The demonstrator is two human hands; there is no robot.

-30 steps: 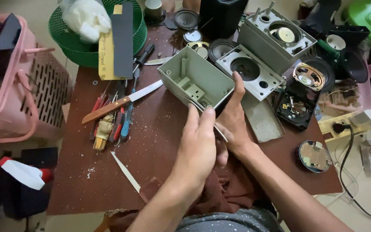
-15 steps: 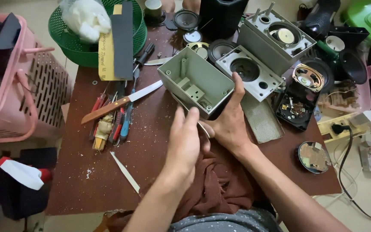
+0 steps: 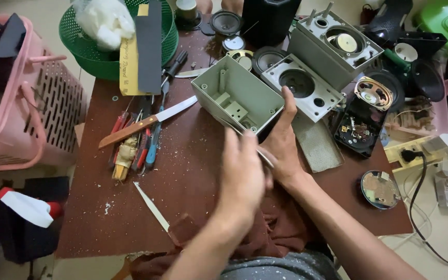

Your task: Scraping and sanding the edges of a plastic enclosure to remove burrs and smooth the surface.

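Observation:
An open grey-green plastic box (image 3: 237, 98) lies tilted on the brown table (image 3: 182, 171). My right hand (image 3: 283, 145) grips its near right corner, thumb pressed up along the box's side. My left hand (image 3: 242, 173) is blurred just in front of the box, its fingers closed around a thin metal blade (image 3: 264, 158). The blade runs along the box's lower edge, between my two hands. A brown cloth (image 3: 281, 233) lies under my forearms at the table's near edge.
A wooden-handled knife (image 3: 146, 122), screwdrivers (image 3: 130, 148) and a white strip (image 3: 151, 207) lie to the left. Green basket (image 3: 86, 46) and pink basket (image 3: 22, 114) stand far left. Speaker housings (image 3: 338, 46), a front panel (image 3: 302, 85), a loose driver (image 3: 372, 93) and a power strip (image 3: 421, 148) crowd the right.
My left hand slid left along the box's lower edge, then back right toward my right hand. The right hand and the box stayed put.

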